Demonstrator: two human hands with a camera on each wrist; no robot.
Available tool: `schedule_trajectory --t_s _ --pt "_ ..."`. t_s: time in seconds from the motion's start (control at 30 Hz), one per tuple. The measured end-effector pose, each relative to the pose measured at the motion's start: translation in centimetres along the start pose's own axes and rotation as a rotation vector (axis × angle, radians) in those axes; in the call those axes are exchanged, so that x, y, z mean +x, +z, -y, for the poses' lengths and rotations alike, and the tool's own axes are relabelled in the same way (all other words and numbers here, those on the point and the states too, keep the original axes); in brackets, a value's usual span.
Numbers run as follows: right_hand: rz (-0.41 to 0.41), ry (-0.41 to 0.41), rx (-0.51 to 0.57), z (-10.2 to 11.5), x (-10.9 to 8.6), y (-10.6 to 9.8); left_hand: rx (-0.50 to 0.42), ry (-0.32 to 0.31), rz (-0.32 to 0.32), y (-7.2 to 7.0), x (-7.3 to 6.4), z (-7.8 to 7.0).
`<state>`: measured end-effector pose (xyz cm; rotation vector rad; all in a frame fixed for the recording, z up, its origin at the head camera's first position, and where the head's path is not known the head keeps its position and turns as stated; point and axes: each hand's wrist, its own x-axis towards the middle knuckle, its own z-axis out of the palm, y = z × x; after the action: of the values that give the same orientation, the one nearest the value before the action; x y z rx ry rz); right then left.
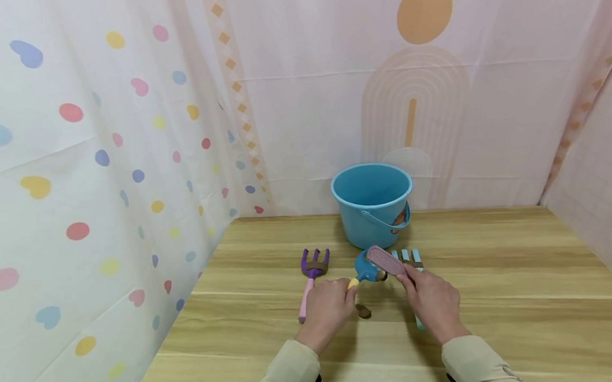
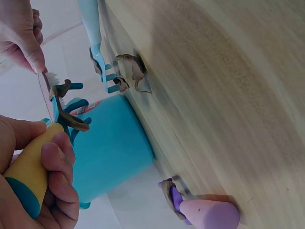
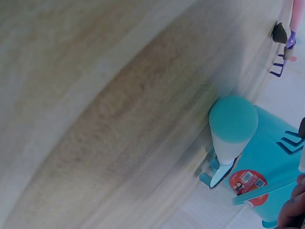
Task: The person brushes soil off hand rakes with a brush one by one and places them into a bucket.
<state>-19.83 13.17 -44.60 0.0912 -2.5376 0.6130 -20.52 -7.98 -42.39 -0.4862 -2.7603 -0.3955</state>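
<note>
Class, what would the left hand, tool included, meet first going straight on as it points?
Probably the pink brush in the right hand, overlapping the blue tool in the head view; depth is unclear.

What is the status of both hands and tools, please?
Left hand grips blue rake, brown clump on it. Right hand holds brush close to it. Nearby: loose brown lump on table, bucket beyond.

The wood-grain table I watched remotely bore a blue bucket, a purple fork, a pale-blue fork and a brown lump.
</note>
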Motion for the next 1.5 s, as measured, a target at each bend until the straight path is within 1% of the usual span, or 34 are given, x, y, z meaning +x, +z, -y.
schedule_trajectory --t_s 0.13,0.33,0.6,0.83,1.0,1.17,1.23,1.3,1.43,1.5 --pt "-0.01 -0.006 -0.013 -0.2 0.0 0.2 -0.01 0.004 0.006 0.0 -0.1 0.0" --pt "-0.024 0.009 -0.005 -0.8 0.1 0.2 -0.023 0.01 0.01 0.1 -0.2 0.0" --pt "-0.008 0.03 0.019 -1.2 0.2 0.0 -0.055 0.007 -0.001 0.3 -0.3 0.0" --pt "0.014 0.052 0.033 -1.1 0.0 0.1 -0.083 -0.026 0.025 0.4 -0.4 0.1" --pt "0.022 0.065 0.032 -1.2 0.0 0.0 -0.103 -0.038 0.01 0.5 -0.4 0.3" --pt "0.04 0.101 0.035 -0.9 0.1 -0.4 -0.107 -0.071 -0.004 0.7 -0.4 0.7" --pt "0.028 0.088 0.044 -0.6 0.0 -0.4 -0.105 -0.08 -0.016 0.7 -0.3 0.9" --pt "0.013 0.056 0.052 -0.1 -0.1 -0.3 -0.1 -0.073 -0.036 0.7 -0.3 1.0" --pt "-0.032 -0.059 0.092 1.1 -0.5 0.0 -0.113 -0.077 -0.026 0.6 -0.1 0.9" --pt "-0.049 -0.117 0.087 1.5 -0.6 0.2 -0.113 -0.084 -0.016 0.4 0.1 0.8"
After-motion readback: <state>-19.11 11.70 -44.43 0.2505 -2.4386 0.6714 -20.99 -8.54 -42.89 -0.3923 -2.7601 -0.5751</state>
